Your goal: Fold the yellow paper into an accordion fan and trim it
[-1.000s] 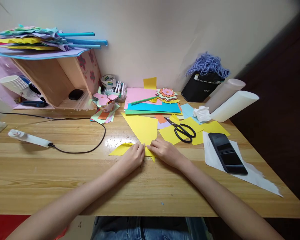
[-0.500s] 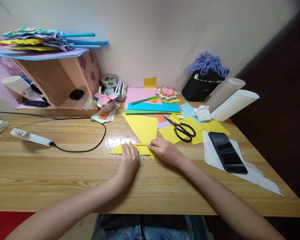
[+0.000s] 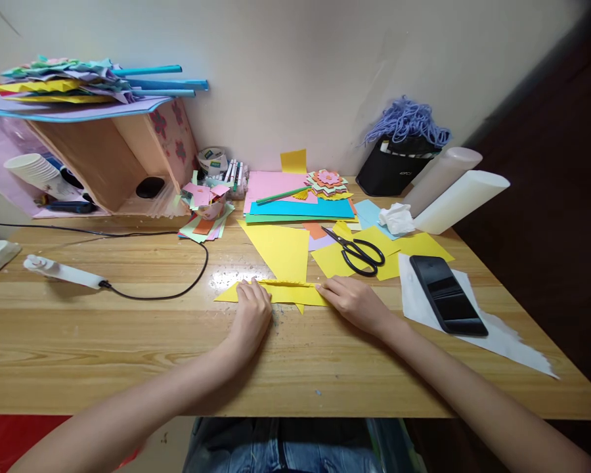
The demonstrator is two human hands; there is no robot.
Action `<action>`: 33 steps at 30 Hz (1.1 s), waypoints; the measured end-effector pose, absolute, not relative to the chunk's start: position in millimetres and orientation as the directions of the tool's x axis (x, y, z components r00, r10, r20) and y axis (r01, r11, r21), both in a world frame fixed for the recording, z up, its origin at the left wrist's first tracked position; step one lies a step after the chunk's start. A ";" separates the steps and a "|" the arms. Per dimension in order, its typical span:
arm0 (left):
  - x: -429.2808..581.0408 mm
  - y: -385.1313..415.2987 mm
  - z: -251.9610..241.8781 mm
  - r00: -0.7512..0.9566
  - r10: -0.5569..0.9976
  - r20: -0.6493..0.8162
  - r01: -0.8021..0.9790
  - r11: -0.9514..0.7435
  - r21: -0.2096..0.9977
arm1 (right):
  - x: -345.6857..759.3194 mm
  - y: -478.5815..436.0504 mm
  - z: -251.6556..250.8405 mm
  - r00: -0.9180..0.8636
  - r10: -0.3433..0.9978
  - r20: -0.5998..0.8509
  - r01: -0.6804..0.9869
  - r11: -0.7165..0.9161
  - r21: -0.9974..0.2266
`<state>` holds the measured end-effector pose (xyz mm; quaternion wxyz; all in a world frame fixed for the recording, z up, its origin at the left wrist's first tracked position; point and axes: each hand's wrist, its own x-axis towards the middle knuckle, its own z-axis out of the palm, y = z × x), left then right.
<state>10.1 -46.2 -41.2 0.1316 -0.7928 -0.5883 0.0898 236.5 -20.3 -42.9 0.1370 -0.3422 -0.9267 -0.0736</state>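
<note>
A folded strip of yellow paper [image 3: 290, 293] lies across the wooden table in front of me, with a raised fold along its far edge and a small pointed tip sticking out below. My left hand [image 3: 252, 309] holds the left part of this paper down, its fingers bent and close together. At the right end, my right hand [image 3: 352, 301] has its fingers closed on the fold; the thumb tip is partly hidden. Just beyond the strip lies a flat yellow sheet [image 3: 282, 249]. Black-handled scissors [image 3: 357, 251] rest on more yellow sheets to the right.
A phone [image 3: 448, 295] lies on white paper at right. Coloured sheets [image 3: 303, 209] with a layered paper flower [image 3: 328, 184] are at the back. A white power strip [image 3: 64, 271] with a black cable is at left, before a box shelf [image 3: 175, 144]. White tubes [image 3: 465, 202] stand back right.
My right hand has slid right along the fold to the paper's right end, uncovering more of the strip. My left hand stays at the same place on the paper.
</note>
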 end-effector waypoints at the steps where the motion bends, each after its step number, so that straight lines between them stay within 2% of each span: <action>1: 9.8 -46.5 -41.8 0.297 0.955 0.020 0.903 -0.275 -0.330 | 239.8 -21.9 -42.4 -0.725 0.621 0.299 0.661 0.749 0.046; 6: 8.3 -46.9 -40.9 0.332 0.942 0.040 0.853 -0.282 -0.440 | 251.8 -27.4 -42.4 -0.687 0.666 0.292 0.697 0.717 0.004; 14: 6.3 -45.1 -37.3 0.350 0.934 0.065 0.854 -0.289 -0.433 | 261.0 -34.0 -44.0 -0.615 0.736 0.283 0.778 0.625 0.065; 16: 6.5 -45.8 -38.0 0.350 0.933 0.082 0.863 -0.287 -0.416 | 258.8 -35.0 -39.3 -0.520 0.776 0.356 0.839 0.542 0.044; 18: 7.3 -46.8 -38.4 0.343 0.935 0.088 0.875 -0.284 -0.392 | 251.1 -34.2 -33.0 -0.384 0.795 0.469 0.892 0.451 -0.032; 20: 7.8 -47.4 -38.0 0.333 0.939 0.085 0.886 -0.280 -0.370 | 237.1 -30.4 -27.4 -0.289 0.802 0.523 0.888 0.428 -0.166; 23: 5.5 -45.6 -34.9 0.329 0.942 0.071 0.901 -0.291 -0.321 | 209.6 -19.4 -24.4 -0.307 0.851 0.425 0.779 0.481 -0.402; 25: 1.0 -42.0 -30.0 0.325 0.945 0.039 0.915 -0.304 -0.265 | 192.7 -11.4 -27.3 -0.368 0.862 0.348 0.706 0.502 -0.499; 29: -8.4 -30.6 -15.5 0.289 0.957 -0.023 0.946 -0.290 -0.143 | 174.1 -2.3 -40.1 -0.437 0.843 0.312 0.625 0.535 -0.568; 33: -5.7 -18.0 -8.8 0.286 0.957 0.048 0.958 -0.286 -0.003 | 172.0 -3.8 -50.6 -0.426 0.838 0.341 0.609 0.544 -0.577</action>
